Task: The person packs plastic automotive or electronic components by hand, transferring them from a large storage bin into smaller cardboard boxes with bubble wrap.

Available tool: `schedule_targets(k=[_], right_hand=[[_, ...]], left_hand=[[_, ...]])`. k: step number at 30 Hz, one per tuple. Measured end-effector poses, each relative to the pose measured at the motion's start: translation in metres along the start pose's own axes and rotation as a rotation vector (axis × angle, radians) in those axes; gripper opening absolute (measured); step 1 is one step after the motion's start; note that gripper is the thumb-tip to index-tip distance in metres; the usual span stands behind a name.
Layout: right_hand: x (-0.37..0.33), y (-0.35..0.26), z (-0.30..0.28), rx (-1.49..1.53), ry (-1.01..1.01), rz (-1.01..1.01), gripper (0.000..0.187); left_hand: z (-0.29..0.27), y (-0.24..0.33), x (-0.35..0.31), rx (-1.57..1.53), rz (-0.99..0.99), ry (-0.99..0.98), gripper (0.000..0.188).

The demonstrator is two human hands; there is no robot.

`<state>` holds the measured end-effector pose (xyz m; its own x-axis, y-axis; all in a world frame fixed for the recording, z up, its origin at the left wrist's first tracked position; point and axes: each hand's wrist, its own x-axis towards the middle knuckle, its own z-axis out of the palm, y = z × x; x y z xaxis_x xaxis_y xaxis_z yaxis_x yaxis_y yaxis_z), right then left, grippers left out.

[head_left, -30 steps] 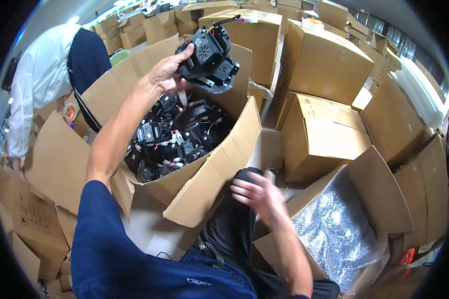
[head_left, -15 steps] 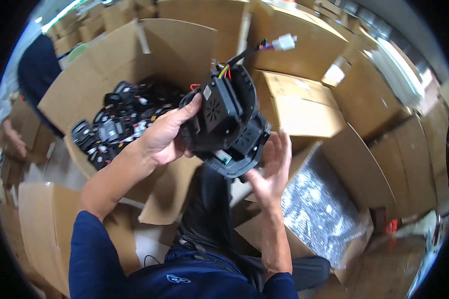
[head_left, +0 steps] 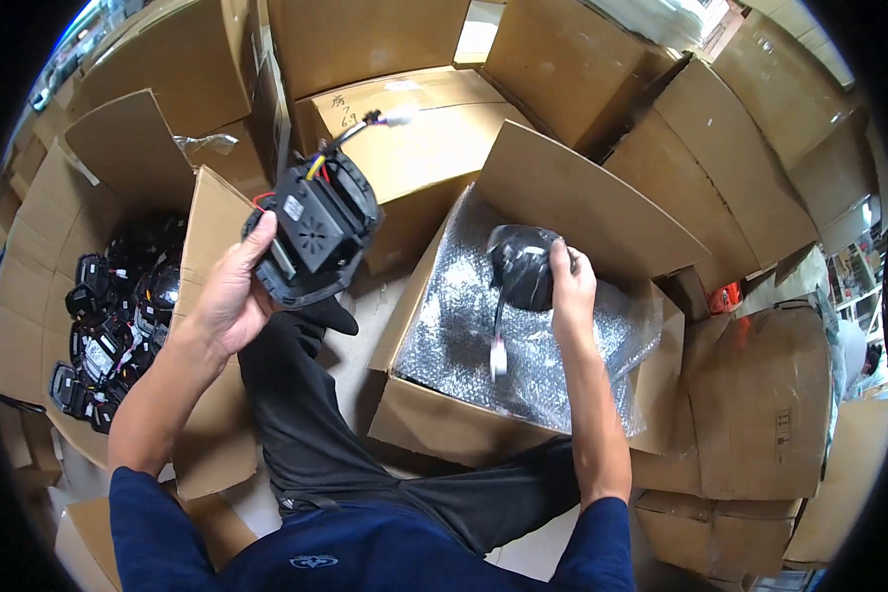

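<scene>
My left hand (head_left: 229, 296) is closed on a black plastic electronic unit (head_left: 318, 235) with a vented square housing; colored wires rise from it to a white connector (head_left: 397, 117). A second black unit (head_left: 523, 268), with a smooth dark face and a dangling cable that ends in a white plug (head_left: 499, 359), is gripped by my right hand (head_left: 573, 286). This unit is over an open cardboard box (head_left: 464, 421) lined with bubble wrap (head_left: 444, 340). The fingertips of my right hand are partly hidden behind the unit.
At the left, an open cardboard box (head_left: 30, 296) holds several black units (head_left: 99, 345) in a heap, with loose wires. A closed carton (head_left: 434, 128) stands ahead, and more cartons (head_left: 750, 395) are stacked at the right. My legs (head_left: 306, 414) lie between the boxes.
Both hands were together at the black units; now they are apart. My right hand has carried one unit right, over the bubble-wrapped box. The view has turned to the right.
</scene>
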<state>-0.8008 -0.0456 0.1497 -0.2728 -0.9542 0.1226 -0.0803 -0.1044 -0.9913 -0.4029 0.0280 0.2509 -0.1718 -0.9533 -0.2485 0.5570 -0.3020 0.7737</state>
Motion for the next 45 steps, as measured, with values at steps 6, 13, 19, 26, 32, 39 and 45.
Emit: schedule_targets(k=[6, 13, 19, 26, 32, 39, 45], right_hand=[[0.121, 0.159, 0.02, -0.019, -0.132, 0.147, 0.051], [0.118, 0.168, 0.051, -0.045, -0.111, 0.117, 0.057], [0.072, 0.158, 0.054, -0.61, 0.075, -0.071, 0.056], [0.049, 0.059, 0.025, -0.555, 0.137, -0.489, 0.043], [-0.044, -0.028, 0.035, -0.914, -0.536, -1.268, 0.068], [0.038, 0.054, -0.039, -0.252, -0.067, 0.063, 0.033], [0.075, 0.174, -0.086, -0.412, 0.021, 0.506, 0.044]], left_hand=[[0.016, -0.044, 0.052, 0.132, -0.057, 0.013, 0.057], [0.007, -0.056, 0.064, 0.282, -0.148, 0.102, 0.055], [0.008, -0.064, 0.075, 0.277, -0.132, 0.086, 0.054], [0.021, -0.084, 0.091, 0.559, -0.097, 0.178, 0.043], [0.062, -0.086, 0.094, 0.706, -0.343, 0.035, 0.052], [-0.024, 0.08, 0.037, 0.688, 0.212, 0.036, 0.053], [-0.254, 0.182, -0.047, 0.785, 0.361, 0.898, 0.033]])
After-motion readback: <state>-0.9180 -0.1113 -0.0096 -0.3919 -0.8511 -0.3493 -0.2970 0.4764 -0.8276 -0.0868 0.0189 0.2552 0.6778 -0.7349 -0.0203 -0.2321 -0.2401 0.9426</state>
